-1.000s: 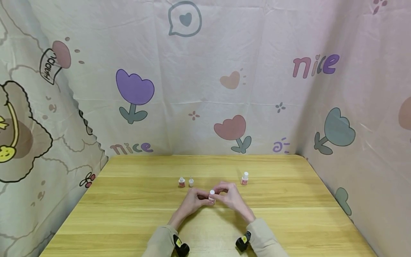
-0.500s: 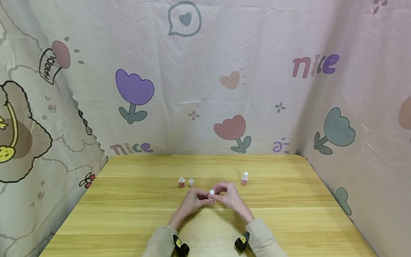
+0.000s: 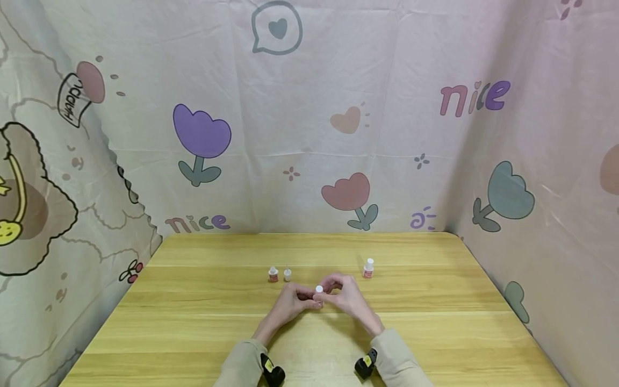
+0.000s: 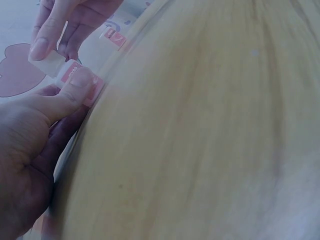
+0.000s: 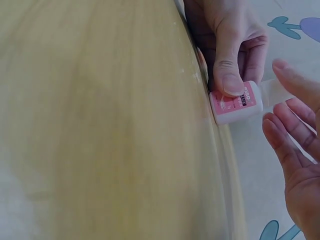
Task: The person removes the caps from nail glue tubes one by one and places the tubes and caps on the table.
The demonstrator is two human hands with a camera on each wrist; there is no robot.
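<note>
overall, wood-grain table [image 3: 184,333], flower-printed cloth [image 3: 285,123] behind, left hand [image 3: 287,305] gripping bottle [image 5: 240,107], right hand [image 3: 349,296] pinching its cap [image 5: 273,93]

It's smooth plastic on the held bottle [image 5: 236,117], softly glossy wood grain on the tabletop [image 3: 193,333], creased matt cloth [image 3: 280,118] far behind!

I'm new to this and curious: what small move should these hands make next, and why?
Probably a gentle twist of the white cap by the right hand, to loosen it: the left hand grips the pink-labelled bottle, the right hand pinches its cap, and an uncapped bottle stands nearby with a loose cap beside it.
</note>
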